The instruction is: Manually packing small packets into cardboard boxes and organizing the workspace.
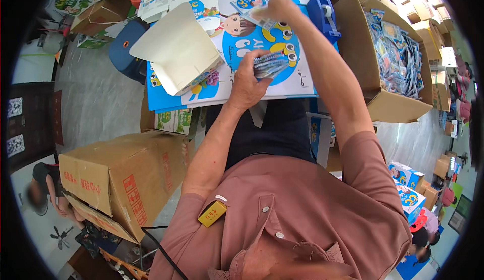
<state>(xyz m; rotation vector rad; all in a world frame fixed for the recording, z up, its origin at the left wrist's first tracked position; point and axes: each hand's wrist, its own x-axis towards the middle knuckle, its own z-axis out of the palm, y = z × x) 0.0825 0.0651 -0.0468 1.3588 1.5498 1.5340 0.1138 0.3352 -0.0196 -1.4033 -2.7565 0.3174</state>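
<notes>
A bundle of small packets (pixel 272 64) is gripped in the left hand (pixel 248 80), the thumb closed below it and the fingers around its near side; it is held just right of the open white box (pixel 171 38). By the right hand (pixel 282 10), farther out and to the right of the box, loose flat packets (pixel 248 1) are reached; whether one is pinched cannot be told.

The packets are judged light, thin and pliable, with a slick film that could let the bundle fan or slip. They are best taken across both long edges, with mild pressure, so that the contents are not crushed.

Under the box a blue-and-white printed sheet (pixel 297 86) is spread. Well to the box's right, a blue tape dispenser (pixel 318 20) is placed, and beyond it more packets are heaped in a brown carton (pixel 358 53).
</notes>
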